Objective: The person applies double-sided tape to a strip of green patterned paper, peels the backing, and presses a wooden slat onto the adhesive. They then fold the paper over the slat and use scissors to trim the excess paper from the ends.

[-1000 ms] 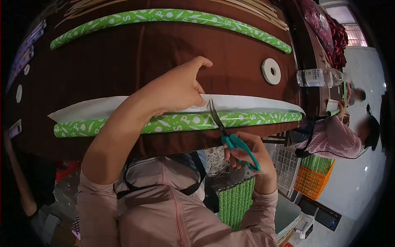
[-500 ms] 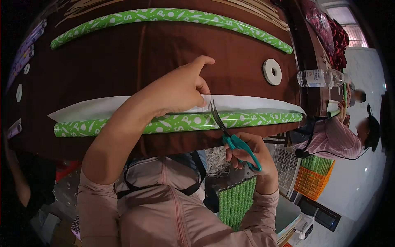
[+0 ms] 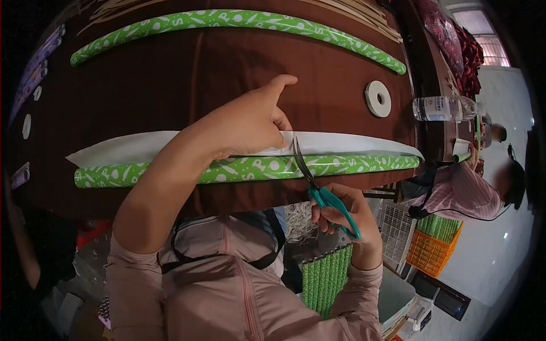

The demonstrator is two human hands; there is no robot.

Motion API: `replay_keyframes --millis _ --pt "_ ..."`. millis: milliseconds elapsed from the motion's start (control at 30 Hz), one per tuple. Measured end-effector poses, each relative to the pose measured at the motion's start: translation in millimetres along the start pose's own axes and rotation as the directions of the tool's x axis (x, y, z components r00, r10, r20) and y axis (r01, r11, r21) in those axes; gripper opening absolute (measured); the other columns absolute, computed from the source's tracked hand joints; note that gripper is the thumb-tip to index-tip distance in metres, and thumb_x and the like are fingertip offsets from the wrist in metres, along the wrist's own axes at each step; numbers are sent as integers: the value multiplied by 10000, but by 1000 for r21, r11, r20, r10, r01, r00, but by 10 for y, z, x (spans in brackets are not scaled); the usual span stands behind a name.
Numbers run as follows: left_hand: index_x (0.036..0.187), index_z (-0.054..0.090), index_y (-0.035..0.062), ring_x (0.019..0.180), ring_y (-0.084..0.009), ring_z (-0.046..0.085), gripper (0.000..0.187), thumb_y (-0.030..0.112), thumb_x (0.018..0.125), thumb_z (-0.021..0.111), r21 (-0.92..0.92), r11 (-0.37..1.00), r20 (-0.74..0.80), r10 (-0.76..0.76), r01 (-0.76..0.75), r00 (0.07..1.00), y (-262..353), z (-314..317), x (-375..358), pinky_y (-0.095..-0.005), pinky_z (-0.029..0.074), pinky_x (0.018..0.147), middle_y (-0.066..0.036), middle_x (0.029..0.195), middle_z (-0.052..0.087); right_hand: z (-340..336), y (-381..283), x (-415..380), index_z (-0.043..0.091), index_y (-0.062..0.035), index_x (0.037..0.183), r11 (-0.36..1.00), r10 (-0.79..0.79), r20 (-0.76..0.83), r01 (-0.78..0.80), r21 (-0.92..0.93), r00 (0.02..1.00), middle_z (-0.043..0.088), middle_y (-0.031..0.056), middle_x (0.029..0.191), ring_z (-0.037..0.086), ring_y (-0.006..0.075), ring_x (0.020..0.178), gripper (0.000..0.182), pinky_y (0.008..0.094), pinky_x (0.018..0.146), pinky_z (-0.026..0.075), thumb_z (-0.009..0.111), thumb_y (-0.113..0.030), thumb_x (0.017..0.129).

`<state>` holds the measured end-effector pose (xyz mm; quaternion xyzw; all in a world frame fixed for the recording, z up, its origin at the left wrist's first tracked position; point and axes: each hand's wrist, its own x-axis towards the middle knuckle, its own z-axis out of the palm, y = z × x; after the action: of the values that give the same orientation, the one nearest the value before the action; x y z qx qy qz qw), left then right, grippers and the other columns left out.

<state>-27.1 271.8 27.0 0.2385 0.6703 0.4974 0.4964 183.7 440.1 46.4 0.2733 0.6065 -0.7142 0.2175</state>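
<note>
My right hand (image 3: 344, 210) is closed around the teal handles of a pair of scissors (image 3: 330, 202). The dark blades point up and away from me across a green patterned roll of wrapping paper (image 3: 253, 170), tips over its white underside flap (image 3: 341, 142). My left hand (image 3: 256, 122) lies over that flap, its index finger stretched out to the right. Its thumb and another finger are bent together at the flap's far edge, close to the scissor tips; whether a small piece is between them is hard to see. My left forearm crosses over the roll.
Another green roll (image 3: 239, 19) lies along the table's far side, before brown strips (image 3: 364, 20). A white tape roll (image 3: 378, 99) and a water bottle (image 3: 443, 108) are at right. A co-worker in a striped shirt (image 3: 455, 187) sits beyond, near an orange crate (image 3: 432, 250).
Almost nothing differs. My hands, the scissors and the roll stay in place; the view has shifted very slightly.
</note>
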Motion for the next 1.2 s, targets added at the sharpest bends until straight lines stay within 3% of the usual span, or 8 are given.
replay_keyframes --millis 1200 --pt "1525 156 49 844 -170 637 937 -65 759 685 17 1000 -5 22 -22 1000 -30 -2 10 -299 475 795 -151 948 710 114 -49 49 616 0 993 998 -24 -41 26 65 999 654 44 758 566 75 586 176 202 491 399 677 -131 893"
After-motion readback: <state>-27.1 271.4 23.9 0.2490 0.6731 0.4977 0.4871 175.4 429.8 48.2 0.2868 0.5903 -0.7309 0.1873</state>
